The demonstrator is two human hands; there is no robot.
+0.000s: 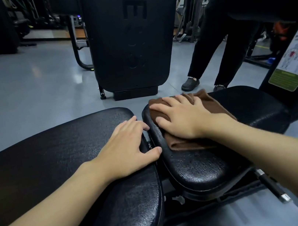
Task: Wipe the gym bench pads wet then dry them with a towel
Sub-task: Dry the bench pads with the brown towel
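The left pad [54,156] is black, pebbled and glossy. Its long axis runs off to the left, and its rounded end faces a narrow gap in the middle. The right pad [197,169] is the same black vinyl with small shiny specks on its near part, and it stretches from that gap away to the right.

The left hand [126,145] lies flat on the end of the left pad with its fingers loosely spread and its thumb reaching across the gap to the right pad's edge. The right hand [182,119] presses down with its palm flat and fingers splayed on a brown towel [187,144]. The towel is folded and lies on the far half of the right pad, its long side running left to right and a doubled edge turned near.

A chrome-tipped bar [271,185] sticks out under the right pad. Beyond is grey floor [24,83] and a tall upright black pad [127,38] with embossed letters. Farther right, a person in black [215,35] stands beside a frame bearing a muscle chart [295,60].
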